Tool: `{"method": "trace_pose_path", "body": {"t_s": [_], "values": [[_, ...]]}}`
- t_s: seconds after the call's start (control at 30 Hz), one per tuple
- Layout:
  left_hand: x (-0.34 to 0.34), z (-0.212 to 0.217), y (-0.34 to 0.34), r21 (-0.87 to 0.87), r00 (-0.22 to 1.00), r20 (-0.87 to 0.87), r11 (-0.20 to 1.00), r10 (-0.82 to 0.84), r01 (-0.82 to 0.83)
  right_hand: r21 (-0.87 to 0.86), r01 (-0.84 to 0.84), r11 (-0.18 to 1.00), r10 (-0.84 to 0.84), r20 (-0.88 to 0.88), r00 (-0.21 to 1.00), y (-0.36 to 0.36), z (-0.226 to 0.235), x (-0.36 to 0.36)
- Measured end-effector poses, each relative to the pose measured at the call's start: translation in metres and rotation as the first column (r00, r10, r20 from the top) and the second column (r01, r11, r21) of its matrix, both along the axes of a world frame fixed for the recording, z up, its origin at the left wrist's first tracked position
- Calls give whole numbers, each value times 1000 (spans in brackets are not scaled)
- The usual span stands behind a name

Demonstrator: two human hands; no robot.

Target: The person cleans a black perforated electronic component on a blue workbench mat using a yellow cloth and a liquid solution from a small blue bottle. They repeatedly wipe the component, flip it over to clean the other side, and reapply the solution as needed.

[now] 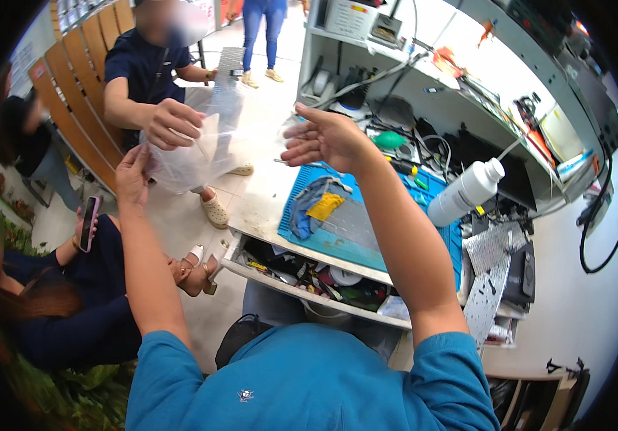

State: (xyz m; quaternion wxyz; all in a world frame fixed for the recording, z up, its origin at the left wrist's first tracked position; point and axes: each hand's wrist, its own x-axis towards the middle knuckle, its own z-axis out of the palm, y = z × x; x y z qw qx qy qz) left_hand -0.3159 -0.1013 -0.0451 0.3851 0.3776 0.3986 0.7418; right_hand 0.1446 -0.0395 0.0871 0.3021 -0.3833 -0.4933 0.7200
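Note:
My left hand [134, 174] pinches the edge of a clear plastic bag [192, 164] in front of me on the left. Another person's hand [172, 125] reaches over the bag's top from the far side; whether it grips the bag I cannot tell. Pale shapes show through the film, too unclear to name. Out over the workbench, my right hand [327, 140] has its fingers stretched and apart, holding nothing. Below it a blue work mat [356, 248] carries a crumpled grey-blue and yellow cloth [317, 206].
A white bottle [466, 192] stands on the mat's right side, near a green rubber blower [389, 139]. Under the bench top, an open drawer [302, 287] full of tools juts toward me. A seated person at left holds a phone [89, 224]. Shelves with cables rise behind the bench.

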Motion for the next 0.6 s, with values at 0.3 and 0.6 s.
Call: {"method": "trace_pose_path", "body": {"t_s": [0.3, 0.6], "values": [[-19, -10, 15, -48, 974, 30, 974, 223, -221, 96, -33, 995, 42, -96, 994, -10, 16, -15], [159, 8, -33, 333, 863, -279, 885, 422, -325, 633, 128, 763, -294, 163, 942, -55, -1, 75]]}}
